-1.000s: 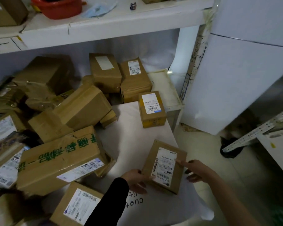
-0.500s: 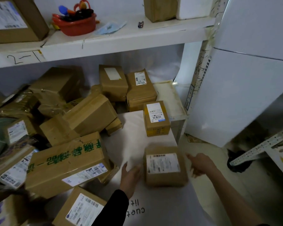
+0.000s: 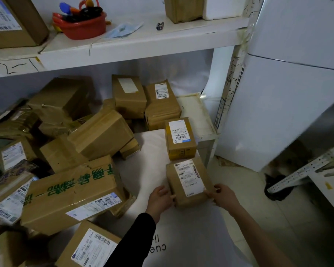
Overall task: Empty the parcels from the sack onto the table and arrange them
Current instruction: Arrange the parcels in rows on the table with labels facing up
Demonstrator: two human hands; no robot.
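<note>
On the white table surface (image 3: pixel 152 170) in front of me, in my head view, a small brown cardboard parcel with a white printed label (image 3: pixel 189 182) lies flat near the right edge. My left hand (image 3: pixel 160 197) grips its near left corner with curled fingers, and my right hand (image 3: pixel 223 196) holds the near right corner, thumb on top. Just beyond it, touching or almost touching, sits a small brown box with a yellow band and a barcode label (image 3: pixel 179 139). To the left, cartons are heaped loosely, the nearest a large brown carton with green printing (image 3: pixel 71 193). Dark letters are printed on the surface close to me. Above runs a white shelf (image 3: pixel 123 49) carrying a red plastic bowl (image 3: pixel 83 26). To the right stand tall white panels (image 3: pixel 278 112) over a pale tiled floor (image 3: pixel 278 228)
</note>
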